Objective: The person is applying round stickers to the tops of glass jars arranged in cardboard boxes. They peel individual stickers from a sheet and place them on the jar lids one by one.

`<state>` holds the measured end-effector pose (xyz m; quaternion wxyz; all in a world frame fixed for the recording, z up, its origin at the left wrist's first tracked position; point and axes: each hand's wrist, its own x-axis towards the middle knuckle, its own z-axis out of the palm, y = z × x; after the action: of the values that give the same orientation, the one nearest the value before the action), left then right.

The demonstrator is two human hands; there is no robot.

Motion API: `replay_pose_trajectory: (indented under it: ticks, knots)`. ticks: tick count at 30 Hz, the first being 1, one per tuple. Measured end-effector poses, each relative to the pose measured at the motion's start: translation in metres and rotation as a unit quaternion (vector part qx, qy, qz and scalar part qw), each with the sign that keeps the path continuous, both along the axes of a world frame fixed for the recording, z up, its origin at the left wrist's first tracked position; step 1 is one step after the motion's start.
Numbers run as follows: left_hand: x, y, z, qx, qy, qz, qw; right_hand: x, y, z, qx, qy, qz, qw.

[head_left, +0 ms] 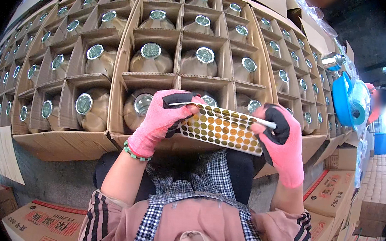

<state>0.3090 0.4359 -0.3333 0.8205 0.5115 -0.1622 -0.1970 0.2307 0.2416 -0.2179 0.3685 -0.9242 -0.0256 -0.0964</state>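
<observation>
A white sheet of round gold stickers (222,128) is held up in front of me, over the near edge of the open carton. My left hand (158,117), in a pink glove with black fingertips, pinches its left end. At the opposite end, my right hand (284,146) in a matching glove has its fingers closed around the sheet's curled upper corner; those fingers are slightly blurred. Just beyond the sheet, a silvery glass bottle (203,63) with a round mouth stands in a divided carton (248,86). Part of the nearest row is hidden behind my hands and the sheet.
Similar divided cartons of glass bottles (93,110) extend left and right. Closed cardboard boxes (46,222) lie behind me at lower left, with more boxes (331,194) at right. A blue basin (343,98) sits beyond the right-hand cartons, near another person's pink sleeve (372,104).
</observation>
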Motion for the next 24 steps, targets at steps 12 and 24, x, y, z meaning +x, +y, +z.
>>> replay_pose_trajectory:
  ticks: [12, 24]
  knots:
    - [0.0, -0.001, 0.0, -0.004, 0.003, -0.005, 1.0, 0.001, 0.006, 0.0, -0.151, -0.143, 0.046, 0.977]
    - [0.001, -0.001, -0.001, 0.007, 0.016, -0.009, 1.0, -0.003, -0.007, -0.009, -0.215, -0.198, 0.115, 0.949]
